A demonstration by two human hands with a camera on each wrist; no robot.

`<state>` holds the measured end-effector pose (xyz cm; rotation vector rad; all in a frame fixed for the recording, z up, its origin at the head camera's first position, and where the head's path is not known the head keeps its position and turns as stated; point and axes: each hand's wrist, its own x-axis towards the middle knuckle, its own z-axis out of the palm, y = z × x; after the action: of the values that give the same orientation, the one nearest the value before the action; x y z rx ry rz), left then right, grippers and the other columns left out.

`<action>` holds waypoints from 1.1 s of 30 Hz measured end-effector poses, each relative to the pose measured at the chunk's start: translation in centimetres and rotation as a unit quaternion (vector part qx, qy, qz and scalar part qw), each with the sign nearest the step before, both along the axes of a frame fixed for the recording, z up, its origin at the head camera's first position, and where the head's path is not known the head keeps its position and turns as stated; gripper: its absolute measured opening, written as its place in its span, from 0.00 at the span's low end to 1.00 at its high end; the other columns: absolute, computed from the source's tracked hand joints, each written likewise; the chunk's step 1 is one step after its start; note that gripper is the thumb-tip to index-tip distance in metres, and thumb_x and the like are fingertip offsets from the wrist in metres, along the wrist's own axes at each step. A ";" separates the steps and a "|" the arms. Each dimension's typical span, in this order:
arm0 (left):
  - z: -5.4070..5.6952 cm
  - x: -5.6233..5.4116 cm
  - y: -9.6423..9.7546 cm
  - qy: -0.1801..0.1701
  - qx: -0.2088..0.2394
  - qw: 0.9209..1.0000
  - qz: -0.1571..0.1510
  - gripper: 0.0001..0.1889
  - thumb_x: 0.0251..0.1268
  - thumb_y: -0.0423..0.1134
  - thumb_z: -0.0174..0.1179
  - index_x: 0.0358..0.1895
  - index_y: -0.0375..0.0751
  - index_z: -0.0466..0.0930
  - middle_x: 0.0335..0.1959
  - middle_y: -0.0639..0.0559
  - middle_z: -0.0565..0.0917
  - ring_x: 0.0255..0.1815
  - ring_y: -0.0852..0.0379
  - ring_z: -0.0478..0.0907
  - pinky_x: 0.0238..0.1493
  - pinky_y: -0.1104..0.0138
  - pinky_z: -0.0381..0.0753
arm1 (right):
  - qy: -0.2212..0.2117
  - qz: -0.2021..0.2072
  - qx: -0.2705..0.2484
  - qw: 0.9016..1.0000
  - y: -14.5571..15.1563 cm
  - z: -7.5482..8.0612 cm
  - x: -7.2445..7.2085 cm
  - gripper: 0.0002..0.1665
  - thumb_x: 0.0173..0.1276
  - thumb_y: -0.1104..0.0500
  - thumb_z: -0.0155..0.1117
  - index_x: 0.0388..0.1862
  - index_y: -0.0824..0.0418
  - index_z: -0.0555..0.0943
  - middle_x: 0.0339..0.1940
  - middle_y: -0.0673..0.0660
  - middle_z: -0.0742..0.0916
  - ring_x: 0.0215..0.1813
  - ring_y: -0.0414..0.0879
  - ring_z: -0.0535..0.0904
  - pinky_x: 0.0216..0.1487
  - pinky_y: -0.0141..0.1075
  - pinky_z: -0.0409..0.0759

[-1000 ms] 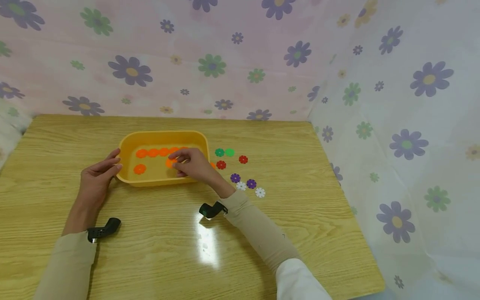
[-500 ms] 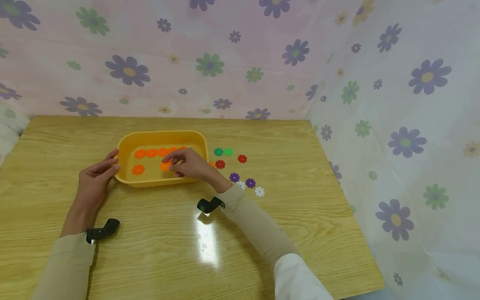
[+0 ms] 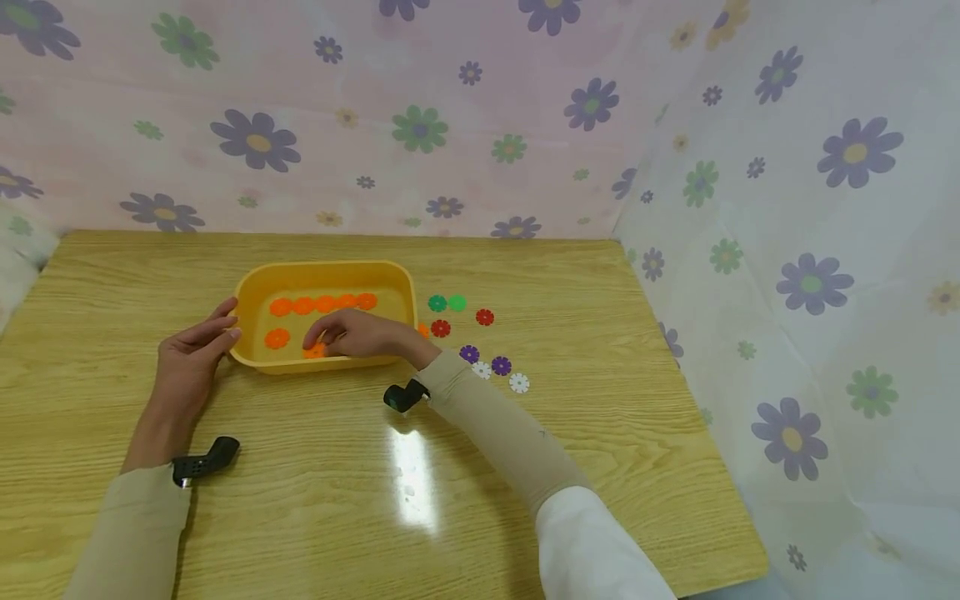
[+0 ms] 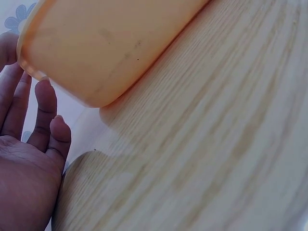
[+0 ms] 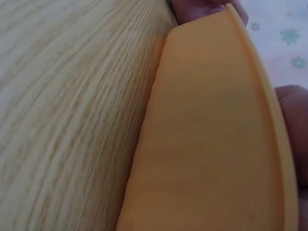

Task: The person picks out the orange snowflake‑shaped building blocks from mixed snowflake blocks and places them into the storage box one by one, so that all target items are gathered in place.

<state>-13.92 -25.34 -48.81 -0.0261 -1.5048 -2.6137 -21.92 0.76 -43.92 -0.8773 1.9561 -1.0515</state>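
A yellow plastic tub [image 3: 300, 367] stands on the wooden table. My left hand [image 3: 189, 360] holds its left end, thumb and fingers at the rim; in the left wrist view the fingertips [image 4: 45, 89] meet the tub's edge. Inside the tub, my right hand [image 3: 360, 333] pinches an orange notched disc [image 3: 313, 353] low by the near wall. Another orange disc [image 3: 277, 338] lies to its left. Along the far side runs a row of several orange discs [image 3: 303, 306]. The tub's wall [image 5: 211, 125] hides most of the right hand in the right wrist view.
Right of the tub lie loose notched discs: a dark green [image 3: 437, 303], a light green [image 3: 457, 302], red ones [image 3: 485, 317], purple ones [image 3: 501, 366] and white ones [image 3: 519, 383]. An orange disc [image 3: 423, 331] shows beside the tub's right wall. Flowered cloth [image 3: 420, 167] hangs behind.
My right hand has moved left and nearer the front inside the tub with the orange disc, uncovering the right end of the far row. The left hand stays at the rim.
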 end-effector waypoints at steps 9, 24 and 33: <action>-0.1 0.1 -0.2 -0.030 -0.022 0.999 0.007 0.12 0.67 0.18 0.59 0.48 0.29 0.88 0.55 0.60 0.88 0.62 0.72 0.79 0.41 0.81 0.83 | 0.042 0.014 0.006 0.999 -1.8 -1.5 -0.6 0.15 0.78 0.63 0.59 0.59 0.63 0.81 0.57 0.56 0.86 0.52 0.40 0.82 0.52 0.22 0.78; -0.1 0.2 -0.2 -0.009 -0.002 1.000 -0.005 0.14 0.68 0.16 0.56 0.50 0.28 0.87 0.57 0.58 0.87 0.63 0.70 0.78 0.48 0.79 0.84 | 0.042 -0.060 0.001 0.997 -2.5 -1.9 -0.5 0.11 0.76 0.61 0.62 0.54 0.62 0.81 0.35 0.53 0.87 0.36 0.41 0.82 0.40 0.25 0.80; -0.1 0.0 -0.3 -0.011 0.001 1.000 -0.007 0.14 0.68 0.16 0.56 0.49 0.28 0.88 0.57 0.58 0.87 0.63 0.70 0.78 0.45 0.79 0.84 | 0.040 -0.070 0.004 0.997 -2.7 -1.8 -0.5 0.12 0.76 0.61 0.63 0.55 0.62 0.81 0.35 0.53 0.87 0.35 0.41 0.81 0.39 0.26 0.80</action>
<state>-13.96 -25.60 -48.94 -0.0072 -1.5149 -2.6347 -22.46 -1.90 -45.71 -0.7983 2.1129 -1.1022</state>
